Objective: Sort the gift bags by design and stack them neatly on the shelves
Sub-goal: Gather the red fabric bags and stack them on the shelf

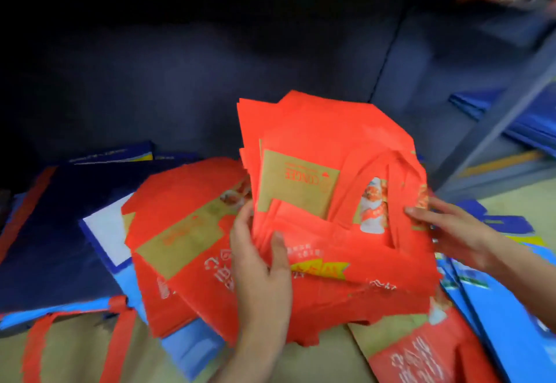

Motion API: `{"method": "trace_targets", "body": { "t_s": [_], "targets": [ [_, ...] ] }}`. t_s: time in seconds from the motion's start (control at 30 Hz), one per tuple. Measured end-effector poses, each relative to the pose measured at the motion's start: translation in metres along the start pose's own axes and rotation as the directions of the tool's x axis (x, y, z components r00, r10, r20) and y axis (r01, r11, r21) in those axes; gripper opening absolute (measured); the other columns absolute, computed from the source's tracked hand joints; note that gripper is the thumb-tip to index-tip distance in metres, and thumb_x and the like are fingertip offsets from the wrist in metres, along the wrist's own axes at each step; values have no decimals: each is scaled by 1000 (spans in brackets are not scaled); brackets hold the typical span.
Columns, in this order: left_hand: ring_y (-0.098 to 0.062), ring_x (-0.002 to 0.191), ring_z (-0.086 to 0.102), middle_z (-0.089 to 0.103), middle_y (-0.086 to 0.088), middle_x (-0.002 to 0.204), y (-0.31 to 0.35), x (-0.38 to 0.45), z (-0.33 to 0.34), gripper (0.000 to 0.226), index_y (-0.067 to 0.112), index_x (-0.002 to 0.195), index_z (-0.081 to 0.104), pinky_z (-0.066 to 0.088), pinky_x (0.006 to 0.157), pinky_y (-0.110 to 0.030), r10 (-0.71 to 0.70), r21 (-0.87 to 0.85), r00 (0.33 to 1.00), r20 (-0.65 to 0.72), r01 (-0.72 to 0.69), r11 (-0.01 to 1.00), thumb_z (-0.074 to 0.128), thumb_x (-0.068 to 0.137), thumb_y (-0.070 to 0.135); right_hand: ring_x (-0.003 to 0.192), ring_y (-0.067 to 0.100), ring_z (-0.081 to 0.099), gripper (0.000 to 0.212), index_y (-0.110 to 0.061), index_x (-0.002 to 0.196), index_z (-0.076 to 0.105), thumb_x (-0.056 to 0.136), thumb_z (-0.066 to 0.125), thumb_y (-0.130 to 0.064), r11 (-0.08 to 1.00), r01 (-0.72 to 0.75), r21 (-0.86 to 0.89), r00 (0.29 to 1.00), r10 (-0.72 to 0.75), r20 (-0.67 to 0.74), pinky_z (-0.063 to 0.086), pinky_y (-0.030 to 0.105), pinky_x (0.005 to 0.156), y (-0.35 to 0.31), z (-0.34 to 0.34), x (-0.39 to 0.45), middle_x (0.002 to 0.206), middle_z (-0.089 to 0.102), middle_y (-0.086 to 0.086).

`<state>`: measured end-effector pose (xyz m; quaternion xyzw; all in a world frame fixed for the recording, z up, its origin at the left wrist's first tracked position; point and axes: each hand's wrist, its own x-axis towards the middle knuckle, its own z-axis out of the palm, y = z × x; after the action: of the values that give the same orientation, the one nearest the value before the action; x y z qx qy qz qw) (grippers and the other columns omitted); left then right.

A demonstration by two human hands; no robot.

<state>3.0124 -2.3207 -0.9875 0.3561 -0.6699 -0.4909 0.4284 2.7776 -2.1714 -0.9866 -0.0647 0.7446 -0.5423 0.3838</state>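
Bundle of red gift bags [328, 190] is held up, tilted, over the messy pile in front of the dark shelf [180, 81]. Left hand [258, 268] grips its lower left edge, thumb on the front face. Right hand [445, 229] holds the right edge; fingers mostly straight, wrap unclear. Bags look light, flat-folded, floppy, slick non-woven with loop handles; likely to fan and slide, so best pinched on both side edges. More red bags [183, 232] lie left, blue bags [496, 298] right, navy bags [60, 232] far left.
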Motion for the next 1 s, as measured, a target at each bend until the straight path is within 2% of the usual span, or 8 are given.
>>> {"method": "trace_targets", "body": {
  "t_s": [0.07, 0.17, 0.37, 0.47, 0.53, 0.73, 0.9, 1.0],
  "targets": [
    [-5, 115, 44, 49, 4, 124, 0, -11, 33, 50, 17, 129, 43, 31, 99, -15, -7, -5, 992, 124, 8, 1000, 50, 80, 14, 64, 11, 62, 60, -20, 101, 63, 47, 87, -35, 999, -40, -11, 995, 39, -91, 49, 24, 54, 11, -41, -22, 76, 70, -3],
    [-20, 121, 47, 50, -8, 130, -14, -29, 91, 53, 8, 133, 41, 32, 107, -30, -150, 40, 923, 355, 146, 989, 56, 84, -4, 58, 14, 58, 27, -18, 104, 58, 80, 67, -11, 992, -129, 17, 936, 127, -329, 42, 22, 52, 36, -101, -53, 63, 66, -5],
    [-26, 94, 59, 59, -7, 96, -60, -85, 170, 43, 19, 106, 45, 44, 82, -31, -427, 272, 575, 698, 340, 900, 56, 79, -13, 59, 20, 57, 27, -5, 110, 49, 86, 61, -1, 867, -456, -202, 747, 249, -616, 46, 20, 47, 110, -178, -98, 76, 54, 14],
    [-19, 89, 54, 56, -6, 97, -84, -105, 186, 46, 19, 108, 41, 44, 68, -27, -578, 434, 356, 734, 408, 803, 64, 74, 0, 116, 32, 52, 68, -6, 139, 28, 85, 66, -23, 532, -646, -548, 738, 249, -627, 45, 32, 90, 143, -191, -94, 126, 46, 26],
    [-20, 97, 56, 58, -9, 110, -98, -111, 198, 53, 9, 123, 40, 46, 73, -27, -633, 502, 292, 717, 414, 759, 66, 77, 9, 128, 37, 37, 82, -7, 143, 22, 80, 71, -28, 489, -594, -638, 787, 191, -586, 35, 34, 99, 145, -193, -85, 137, 39, 25],
    [-30, 119, 52, 53, -21, 130, -114, -91, 226, 51, -1, 133, 37, 41, 94, -32, -611, 593, 436, 660, 196, 781, 58, 88, 12, 134, 30, 32, 86, -8, 144, 23, 77, 73, -29, 386, -195, -902, 978, 9, -207, 28, 29, 106, 126, -159, -10, 145, 30, 19],
    [-31, 116, 54, 56, -21, 126, -127, -87, 239, 40, 0, 126, 44, 42, 95, -34, -634, 626, 465, 618, 197, 755, 55, 90, 12, 143, 37, -1, 126, -23, 149, -8, 62, 78, -54, 39, -147, -988, 970, 204, -136, 9, 54, 113, 141, -150, 48, 156, -6, 11],
    [-30, 114, 56, 58, -20, 123, -133, -88, 251, 43, 2, 127, 45, 43, 96, -38, -648, 649, 484, 588, 195, 735, 56, 87, 10, 140, 46, 7, 138, -26, 147, -15, 52, 77, -63, -96, -123, -988, 973, 184, -139, 8, 58, 111, 154, -160, 57, 154, -2, 18]
  ]
}}
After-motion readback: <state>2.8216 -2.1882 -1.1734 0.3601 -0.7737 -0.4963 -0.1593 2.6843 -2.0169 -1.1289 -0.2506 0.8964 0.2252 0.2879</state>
